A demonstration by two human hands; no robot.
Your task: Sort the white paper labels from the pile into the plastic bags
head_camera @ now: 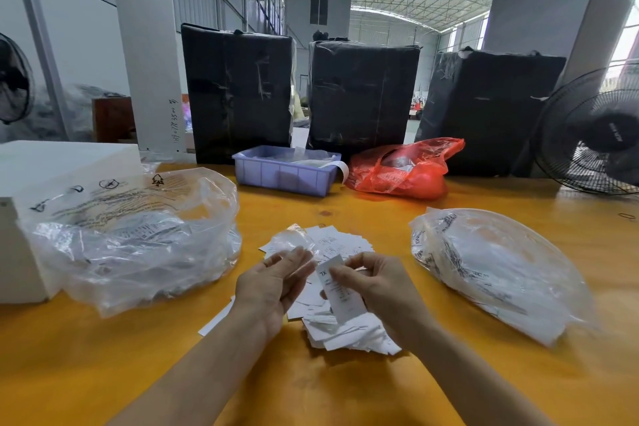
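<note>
A pile of white paper labels (345, 328) lies on the yellow table (311, 384) in front of me. My right hand (377, 282) pinches one label (340, 290) marked "7X", held upright above the pile. My left hand (273, 282) hovers beside it, palm turned inward, fingers relaxed and holding nothing. A large clear plastic bag (131, 239) with labels inside sits at the left. Another clear plastic bag (494, 270) holding labels lies at the right.
A blue plastic bin (283, 173) and a red plastic bag (401, 169) stand behind the pile. Three black wrapped bales (359, 93) line the back edge. A fan (594, 135) is at the far right, a white box (41, 162) at the far left.
</note>
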